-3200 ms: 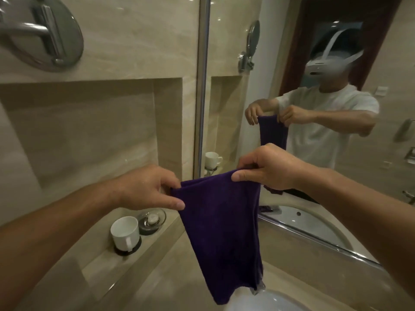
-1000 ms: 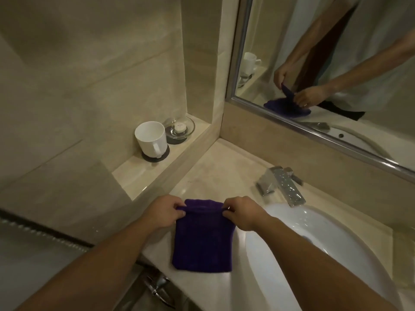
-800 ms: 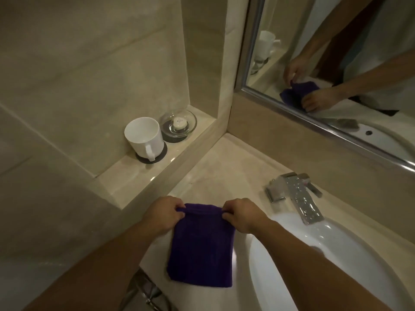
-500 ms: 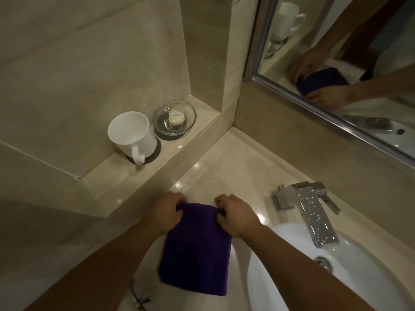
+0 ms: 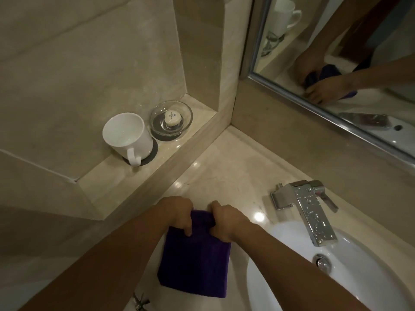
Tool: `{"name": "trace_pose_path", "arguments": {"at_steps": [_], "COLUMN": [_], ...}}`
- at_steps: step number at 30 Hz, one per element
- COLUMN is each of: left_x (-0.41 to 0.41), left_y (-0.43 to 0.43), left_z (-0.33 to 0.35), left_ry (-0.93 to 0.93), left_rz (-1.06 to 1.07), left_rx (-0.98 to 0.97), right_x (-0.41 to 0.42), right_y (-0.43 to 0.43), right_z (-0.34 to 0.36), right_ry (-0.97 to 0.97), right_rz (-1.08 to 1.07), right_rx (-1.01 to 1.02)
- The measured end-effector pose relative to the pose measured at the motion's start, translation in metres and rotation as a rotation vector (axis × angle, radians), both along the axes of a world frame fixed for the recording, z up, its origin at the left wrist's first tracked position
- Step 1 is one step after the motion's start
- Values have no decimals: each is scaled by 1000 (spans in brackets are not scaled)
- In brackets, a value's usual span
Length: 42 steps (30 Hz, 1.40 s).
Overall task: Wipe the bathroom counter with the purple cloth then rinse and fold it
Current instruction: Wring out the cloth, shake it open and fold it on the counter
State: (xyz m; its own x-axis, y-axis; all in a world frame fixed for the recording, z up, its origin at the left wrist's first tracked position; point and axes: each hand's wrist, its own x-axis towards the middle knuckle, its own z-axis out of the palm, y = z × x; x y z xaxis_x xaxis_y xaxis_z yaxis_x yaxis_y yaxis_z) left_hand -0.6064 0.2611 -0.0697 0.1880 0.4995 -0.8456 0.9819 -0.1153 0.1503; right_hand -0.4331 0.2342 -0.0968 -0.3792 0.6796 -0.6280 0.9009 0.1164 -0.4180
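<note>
We see the left hand (image 5: 179,217) and the right hand (image 5: 227,221) side by side, each with fingers curled over the far edge of the dark purple terry cloth (image 5: 195,265) and pinching a corner. The cloth lies flat as a folded rectangle on the glossy beige stone worktop (image 5: 224,171), just left of the white oval basin (image 5: 363,272) and its droplet-beaded chrome faucet (image 5: 312,214). We judge the folding step to be in hand. The next move likely calls for drawing the held edge toward us and laying it squarely on the near edge. A white ceramic mug (image 5: 128,135) and a clear glass soap dish (image 5: 171,118) stand on the raised ledge beyond.
</note>
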Motion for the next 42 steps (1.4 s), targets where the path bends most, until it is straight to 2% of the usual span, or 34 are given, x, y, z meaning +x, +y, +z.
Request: {"name": "trace_pose_path", "arguments": {"at_steps": [4, 9, 18, 25, 31, 36, 42], "left_x": [-3, -10, 27, 78, 147, 206, 269], "left_y": [-1, -1, 9, -3, -38, -83, -142], "left_z": [2, 17, 85, 149, 206, 240, 263], "left_ry": [-107, -280, -420, -488, -638, -705, -774], "left_rz": [40, 65, -158, -389, -570, -700, -820], "left_rx": [-29, 53, 152, 268, 365, 436, 466], "right_x": [6, 17, 51, 79, 126, 167, 214], "right_y": [0, -2, -37, -98, -163, -226, -295], "right_z": [7, 31, 95, 173, 245, 278, 295], "right_ry": [2, 32, 17, -82, -182, -238, -266], "right_rz": [21, -9, -350, -592, -823, -980, -1088], "right_rx": [-41, -113, -136, 60, 280, 400, 453]}}
